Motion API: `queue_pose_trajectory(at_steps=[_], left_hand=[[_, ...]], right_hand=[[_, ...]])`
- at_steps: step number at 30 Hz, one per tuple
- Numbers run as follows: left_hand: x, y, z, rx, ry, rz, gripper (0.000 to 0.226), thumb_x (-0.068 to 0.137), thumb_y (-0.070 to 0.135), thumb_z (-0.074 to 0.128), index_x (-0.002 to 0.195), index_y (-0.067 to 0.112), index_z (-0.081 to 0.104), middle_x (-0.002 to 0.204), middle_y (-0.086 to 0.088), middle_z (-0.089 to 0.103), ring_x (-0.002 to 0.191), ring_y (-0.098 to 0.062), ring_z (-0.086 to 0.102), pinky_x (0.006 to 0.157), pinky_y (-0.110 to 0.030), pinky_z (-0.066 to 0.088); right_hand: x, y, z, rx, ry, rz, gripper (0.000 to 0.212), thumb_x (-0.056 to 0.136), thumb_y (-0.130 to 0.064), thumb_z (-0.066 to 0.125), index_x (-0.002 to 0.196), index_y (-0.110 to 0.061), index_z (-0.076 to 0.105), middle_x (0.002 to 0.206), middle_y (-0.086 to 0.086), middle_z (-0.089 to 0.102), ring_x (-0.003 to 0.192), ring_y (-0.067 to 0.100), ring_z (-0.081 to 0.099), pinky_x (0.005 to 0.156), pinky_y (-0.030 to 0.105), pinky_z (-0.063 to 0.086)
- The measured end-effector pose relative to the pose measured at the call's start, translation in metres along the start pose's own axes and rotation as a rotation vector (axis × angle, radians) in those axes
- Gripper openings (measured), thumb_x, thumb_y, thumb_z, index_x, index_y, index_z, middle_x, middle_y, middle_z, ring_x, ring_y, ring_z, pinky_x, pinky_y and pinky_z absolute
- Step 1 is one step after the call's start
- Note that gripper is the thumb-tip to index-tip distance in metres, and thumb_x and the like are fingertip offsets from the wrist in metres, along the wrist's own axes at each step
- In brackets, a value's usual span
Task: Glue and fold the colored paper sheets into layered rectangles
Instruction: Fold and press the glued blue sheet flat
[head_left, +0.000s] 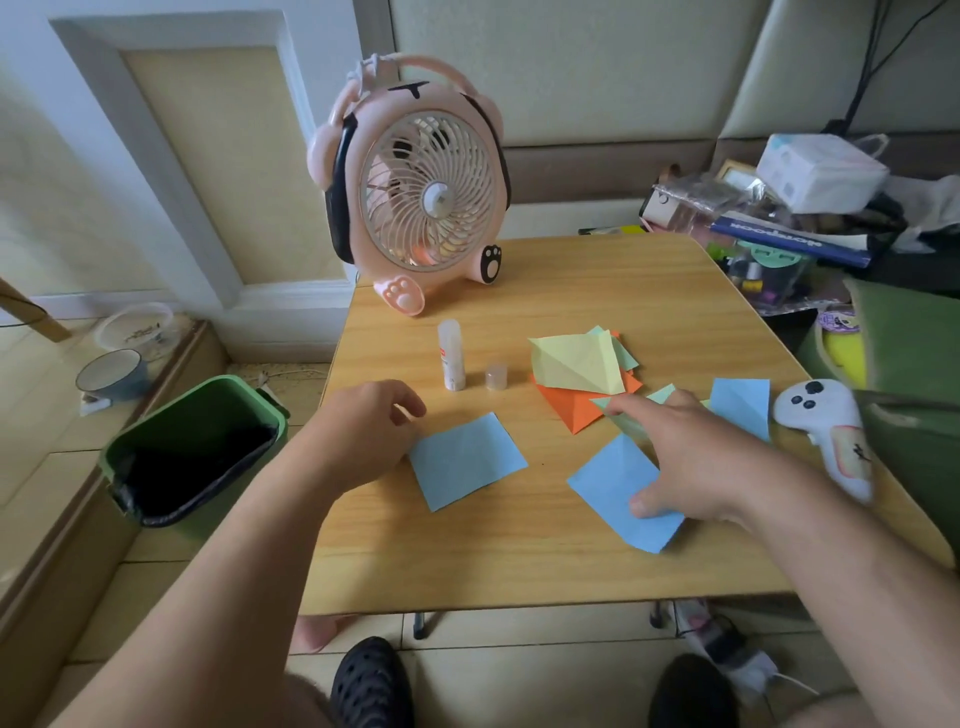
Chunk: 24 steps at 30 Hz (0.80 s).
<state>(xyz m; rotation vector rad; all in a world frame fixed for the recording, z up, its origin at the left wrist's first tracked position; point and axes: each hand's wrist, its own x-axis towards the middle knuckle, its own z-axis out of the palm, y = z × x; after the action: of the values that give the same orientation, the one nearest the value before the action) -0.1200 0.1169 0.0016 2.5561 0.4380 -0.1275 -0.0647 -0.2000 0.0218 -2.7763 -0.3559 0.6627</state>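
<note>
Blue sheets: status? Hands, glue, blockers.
Left hand loosely curled at left blue sheet, holding nothing. Right hand open, thumb on right blue sheet. Glue stick upright, cap off. No blockers.

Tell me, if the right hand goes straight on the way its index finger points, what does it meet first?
Probably the orange paper. The right hand points up-left, its fingertip already beside that sheet's edge; the yellow paper lies beyond. Height above the table is unclear.

My right hand (691, 462) presses a blue sheet (618, 488) at five o'clock; my left hand (363, 431) touches another blue sheet (467, 460); glue stick (451, 355) at twelve.
</note>
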Motion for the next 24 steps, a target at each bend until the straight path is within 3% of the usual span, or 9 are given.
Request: queue_pose_trajectory(at_steps=[2,5,7,9,12,17,20,22,24], left_hand=[[-0.002,-0.003,0.000,-0.090,-0.015,-0.027,0.019,0.095,0.021,0.065,0.105,0.036,0.069,0.099,0.012,0.069,0.083,-0.010,0.069,0.067,-0.030,0.059],[-0.003,-0.008,-0.001,-0.462,-0.106,-0.101,0.027,0.093,0.006,0.071,0.109,0.028,0.073,0.099,0.002,0.071,0.081,-0.017,0.073,0.080,-0.035,0.064],[-0.007,-0.005,-0.004,-0.747,-0.169,-0.125,0.029,0.094,-0.005,0.069,0.115,0.016,0.072,0.092,-0.006,0.066,0.076,-0.017,0.068,0.075,-0.027,0.063],[-0.011,-0.002,-0.009,-0.995,-0.170,-0.155,0.030,0.096,-0.009,0.064,0.118,0.011,0.069,0.085,-0.007,0.064,0.076,-0.015,0.065,0.070,-0.024,0.061],[-0.015,-0.003,-0.006,-1.247,-0.096,-0.215,0.030,0.097,-0.010,0.060,0.117,0.011,0.069,0.078,-0.005,0.064,0.075,-0.015,0.065,0.068,-0.025,0.058],[-0.028,-0.006,0.017,-0.899,0.101,-0.190,0.026,0.100,0.001,0.060,0.117,0.017,0.071,0.075,0.001,0.064,0.069,-0.018,0.065,0.085,-0.041,0.060],[-0.030,-0.012,0.013,-0.198,0.310,-0.063,0.023,0.103,0.024,0.055,0.112,0.034,0.074,0.100,0.012,0.068,0.090,-0.016,0.066,0.084,-0.034,0.056],[-0.029,-0.016,0.011,0.031,0.267,-0.006,0.024,0.103,0.028,0.055,0.115,0.030,0.075,0.114,0.005,0.069,0.104,-0.019,0.062,0.087,-0.030,0.049],[-0.029,-0.017,0.012,0.043,0.175,-0.012,0.022,0.103,0.033,0.056,0.113,0.028,0.076,0.109,0.006,0.069,0.099,-0.017,0.061,0.081,-0.029,0.047]], right_hand=[[-0.002,0.002,-0.002,0.008,-0.027,0.012,0.104,0.079,-0.017,0.086,0.149,-0.062,0.024,0.134,-0.005,0.031,0.089,0.019,0.064,0.070,0.038,0.063],[-0.004,0.006,-0.008,0.077,-0.021,-0.033,0.099,0.080,-0.015,0.084,0.145,-0.064,0.029,0.132,-0.007,0.037,0.093,0.016,0.065,0.075,0.040,0.062],[-0.004,0.009,-0.015,0.172,0.001,-0.074,0.088,0.081,-0.019,0.086,0.139,-0.064,0.038,0.125,-0.009,0.045,0.089,0.014,0.063,0.071,0.035,0.059],[0.000,0.014,-0.020,0.331,0.034,-0.132,0.074,0.079,-0.019,0.089,0.128,-0.061,0.053,0.117,-0.007,0.054,0.082,0.019,0.065,0.078,0.039,0.056],[0.008,0.013,-0.018,0.663,0.044,-0.209,0.062,0.082,-0.003,0.085,0.122,-0.047,0.067,0.115,0.006,0.063,0.079,0.018,0.063,0.079,0.035,0.052],[0.014,-0.006,-0.011,0.949,-0.049,-0.216,0.049,0.092,0.013,0.066,0.127,-0.022,0.066,0.101,0.012,0.073,0.088,0.022,0.072,0.081,0.033,0.054],[0.018,-0.014,-0.008,1.000,-0.022,-0.191,0.039,0.096,0.009,0.064,0.120,-0.021,0.068,0.105,0.016,0.078,0.090,0.022,0.073,0.077,0.030,0.048],[0.023,-0.018,-0.004,1.012,0.009,-0.171,0.030,0.098,0.003,0.065,0.115,-0.021,0.070,0.106,0.016,0.078,0.093,0.025,0.069,0.083,0.037,0.042],[0.027,-0.022,0.001,1.026,0.020,-0.154,0.023,0.100,-0.002,0.063,0.112,-0.021,0.071,0.103,0.010,0.080,0.094,0.025,0.068,0.085,0.042,0.039]])
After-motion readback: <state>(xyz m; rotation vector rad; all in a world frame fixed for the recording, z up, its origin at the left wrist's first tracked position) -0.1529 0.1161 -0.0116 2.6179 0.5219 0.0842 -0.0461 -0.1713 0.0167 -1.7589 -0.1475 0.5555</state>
